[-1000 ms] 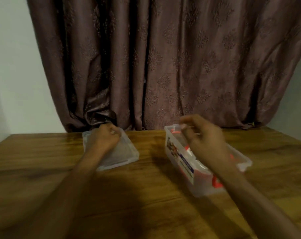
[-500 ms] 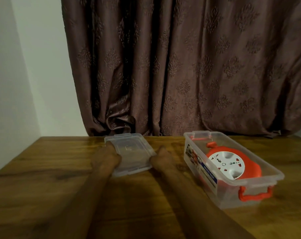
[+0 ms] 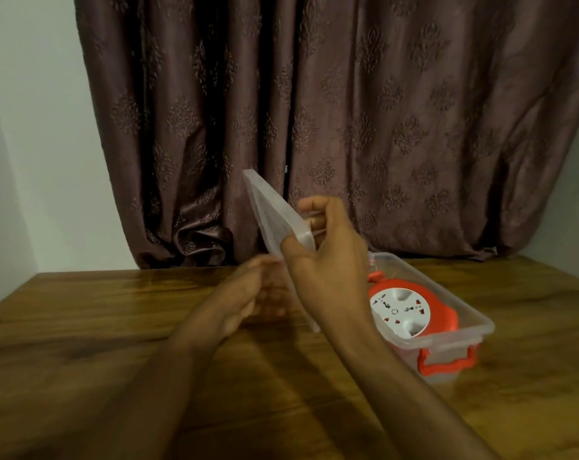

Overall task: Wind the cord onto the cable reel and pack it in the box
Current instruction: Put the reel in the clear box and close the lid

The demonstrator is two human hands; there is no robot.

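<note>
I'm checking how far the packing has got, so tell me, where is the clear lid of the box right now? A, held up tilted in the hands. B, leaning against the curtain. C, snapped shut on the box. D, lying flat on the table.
A: the clear lid is off the table, tilted, gripped by the right hand and the left hand, while the box sits open with the cable reel inside.

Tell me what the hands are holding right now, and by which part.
Both hands hold the clear lid, tilted up off the table: the right hand grips its right edge, the left hand its lower end. The reel lies untouched in the box.
</note>
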